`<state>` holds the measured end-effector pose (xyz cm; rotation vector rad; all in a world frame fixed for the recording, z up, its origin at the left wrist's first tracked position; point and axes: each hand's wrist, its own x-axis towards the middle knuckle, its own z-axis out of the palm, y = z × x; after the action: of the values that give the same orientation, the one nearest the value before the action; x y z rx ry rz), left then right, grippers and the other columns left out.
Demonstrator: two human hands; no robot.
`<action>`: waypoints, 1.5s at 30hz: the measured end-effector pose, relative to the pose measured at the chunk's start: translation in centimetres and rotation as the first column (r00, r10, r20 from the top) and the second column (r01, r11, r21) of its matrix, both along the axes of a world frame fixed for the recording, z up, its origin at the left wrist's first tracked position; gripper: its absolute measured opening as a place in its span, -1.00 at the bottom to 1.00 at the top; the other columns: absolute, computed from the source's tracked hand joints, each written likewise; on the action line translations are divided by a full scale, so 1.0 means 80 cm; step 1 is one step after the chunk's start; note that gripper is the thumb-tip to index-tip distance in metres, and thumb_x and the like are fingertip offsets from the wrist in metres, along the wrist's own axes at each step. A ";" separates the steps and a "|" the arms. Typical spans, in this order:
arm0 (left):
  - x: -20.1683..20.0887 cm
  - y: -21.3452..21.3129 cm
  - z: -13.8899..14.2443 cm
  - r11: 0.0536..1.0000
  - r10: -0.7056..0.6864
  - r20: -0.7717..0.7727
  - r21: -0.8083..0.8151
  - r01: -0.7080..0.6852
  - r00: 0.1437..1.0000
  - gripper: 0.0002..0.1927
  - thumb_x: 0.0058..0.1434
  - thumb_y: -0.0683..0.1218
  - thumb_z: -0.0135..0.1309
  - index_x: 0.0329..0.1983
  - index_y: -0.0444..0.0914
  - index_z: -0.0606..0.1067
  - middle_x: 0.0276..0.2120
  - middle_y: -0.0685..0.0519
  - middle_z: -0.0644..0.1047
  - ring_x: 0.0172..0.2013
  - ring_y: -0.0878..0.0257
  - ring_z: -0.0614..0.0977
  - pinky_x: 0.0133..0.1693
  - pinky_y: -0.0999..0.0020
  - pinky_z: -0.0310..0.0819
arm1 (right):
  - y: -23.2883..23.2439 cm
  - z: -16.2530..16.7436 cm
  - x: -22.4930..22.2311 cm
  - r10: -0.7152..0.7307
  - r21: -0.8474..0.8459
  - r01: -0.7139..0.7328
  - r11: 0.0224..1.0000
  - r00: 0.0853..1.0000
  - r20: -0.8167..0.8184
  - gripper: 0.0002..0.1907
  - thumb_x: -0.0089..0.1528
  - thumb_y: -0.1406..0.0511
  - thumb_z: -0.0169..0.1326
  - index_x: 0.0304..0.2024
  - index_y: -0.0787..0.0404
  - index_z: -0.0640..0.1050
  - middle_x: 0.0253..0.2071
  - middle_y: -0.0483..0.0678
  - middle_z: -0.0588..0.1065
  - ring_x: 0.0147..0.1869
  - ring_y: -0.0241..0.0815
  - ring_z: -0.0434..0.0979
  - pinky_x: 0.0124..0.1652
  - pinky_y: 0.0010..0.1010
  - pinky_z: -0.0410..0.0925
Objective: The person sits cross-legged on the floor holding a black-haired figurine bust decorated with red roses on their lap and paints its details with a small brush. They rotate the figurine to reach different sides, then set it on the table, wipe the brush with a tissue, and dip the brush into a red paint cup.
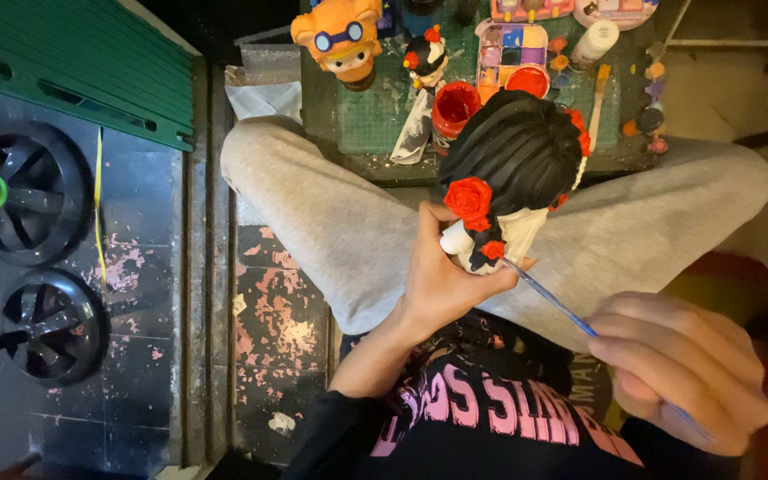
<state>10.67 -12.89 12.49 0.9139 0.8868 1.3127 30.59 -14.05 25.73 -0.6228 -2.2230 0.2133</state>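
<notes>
Figurine [513, 169]: black hair, red flowers, white face. Brush handle [555, 302] was blue. Paint pot [453, 107] red. Trousers [340, 222] grey. Mat [375, 120] green.

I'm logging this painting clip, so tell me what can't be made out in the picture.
Head view:
- Figurine: its face and front point away; the left hand covers its lower body.
- Brush: bristle tip hidden against the figurine; handle end inside the blurred right hand.
- Palette: top edge cuts off the items behind it.
</notes>
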 end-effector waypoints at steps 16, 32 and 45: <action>0.000 0.000 -0.002 0.998 -0.046 0.086 -0.030 0.049 0.995 -0.29 -0.03 -0.26 0.39 0.01 -0.27 0.13 -0.13 0.01 0.47 -0.09 0.35 0.59 0.02 0.35 0.66 | 0.004 -0.008 0.000 0.024 0.084 -0.018 0.996 0.998 -0.063 -0.73 0.38 0.38 0.00 -0.35 0.52 0.48 -0.49 0.14 0.51 -0.38 0.09 0.63 -0.39 -0.22 0.51; -0.016 0.010 -0.014 0.976 -0.198 0.074 0.110 0.189 0.977 0.08 -0.13 -0.24 0.51 0.46 -0.36 0.21 0.21 -0.04 0.47 0.23 0.23 0.51 0.39 0.22 0.36 | -0.001 -0.040 0.017 0.045 0.222 0.014 0.975 0.965 -0.260 -0.55 0.47 0.15 -0.13 -0.40 0.32 0.48 -0.47 0.10 0.54 -0.36 0.02 0.65 -0.34 -0.19 0.55; -0.027 0.005 -0.060 0.950 -0.302 0.324 0.032 0.309 0.896 -0.02 -0.16 -0.24 0.49 0.38 -0.37 0.31 0.17 -0.03 0.53 0.18 0.18 0.56 0.28 0.19 0.42 | -0.069 -0.111 0.160 -0.104 -0.015 0.103 0.995 0.983 -0.152 -0.59 0.48 0.16 -0.22 -0.32 0.34 0.38 -0.49 0.25 0.50 -0.36 0.18 0.65 -0.28 0.02 0.57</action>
<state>8.48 -12.45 7.72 0.7556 0.4745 1.1339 43.41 -19.55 16.85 -0.7000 -2.0382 0.2086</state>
